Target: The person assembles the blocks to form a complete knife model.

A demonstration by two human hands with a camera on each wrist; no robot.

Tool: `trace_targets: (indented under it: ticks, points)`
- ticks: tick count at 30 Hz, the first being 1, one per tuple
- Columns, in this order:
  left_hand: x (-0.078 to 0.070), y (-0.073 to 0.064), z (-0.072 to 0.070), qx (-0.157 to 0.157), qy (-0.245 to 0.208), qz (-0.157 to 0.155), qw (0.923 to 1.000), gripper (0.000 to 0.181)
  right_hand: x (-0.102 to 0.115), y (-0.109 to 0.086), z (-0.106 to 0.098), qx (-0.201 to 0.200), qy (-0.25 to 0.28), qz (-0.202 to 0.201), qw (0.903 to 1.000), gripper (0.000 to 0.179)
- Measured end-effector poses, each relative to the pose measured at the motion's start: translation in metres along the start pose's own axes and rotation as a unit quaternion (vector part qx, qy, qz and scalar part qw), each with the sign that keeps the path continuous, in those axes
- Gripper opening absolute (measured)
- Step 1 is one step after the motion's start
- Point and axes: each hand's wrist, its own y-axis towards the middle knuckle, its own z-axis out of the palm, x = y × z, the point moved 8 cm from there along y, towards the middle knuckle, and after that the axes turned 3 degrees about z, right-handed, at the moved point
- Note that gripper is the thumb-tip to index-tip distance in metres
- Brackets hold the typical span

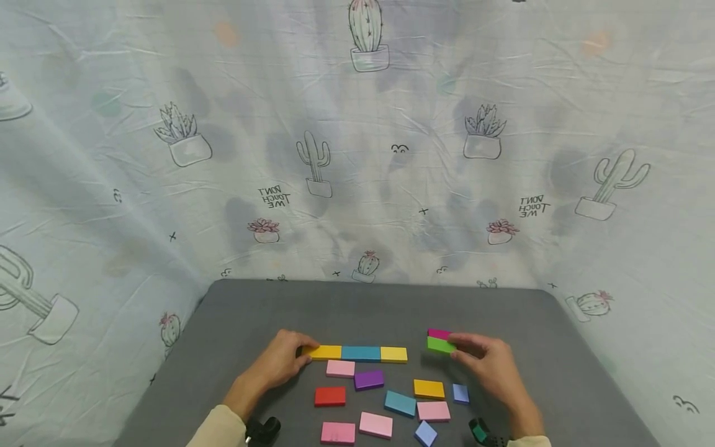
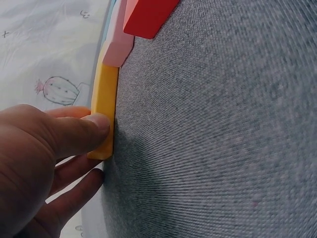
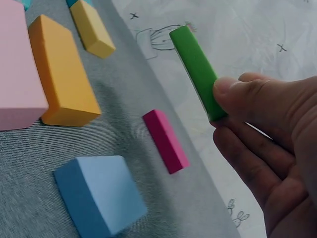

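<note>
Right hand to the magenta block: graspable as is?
Probably not cleanly: the right hand is pinching the green block, which would likely have to be put down first. The magenta block itself lies close by, with nothing on top.

Pinched by the left hand (image 1: 282, 359) at its outer end, the oblong orange block (image 1: 326, 352) lay end to end with the blue block (image 1: 360, 354), the yellow block (image 1: 393, 354) in line beyond. The right hand (image 1: 487, 360) held the slim green block (image 3: 195, 69) above the tabletop (image 1: 357, 310), apart from the magenta block (image 3: 166, 141).
</note>
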Motion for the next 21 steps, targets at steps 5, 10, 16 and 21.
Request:
trace_targets:
  ticks: [5,10,16,21]
  points:
    - [0.0,0.0,0.0,0.003,-0.001,-0.006,1.0,0.026,-0.003,0.006,0.012,0.011,0.001,-0.004,0.9999,0.034]
    - [0.0,0.001,-0.001,0.009,-0.01,-0.016,0.9998,0.025,-0.008,0.015,0.027,0.036,0.001,0.01,0.9993,0.033]
    - [0.001,0.003,-0.002,0.014,-0.01,-0.02,0.9997,0.025,-0.014,0.022,0.043,0.06,-0.002,0.027,0.9978,0.031]
    - [0.001,0.002,-0.003,0.015,-0.012,-0.017,0.9997,0.025,-0.014,0.025,0.053,0.068,-0.013,0.029,0.9972,0.027]
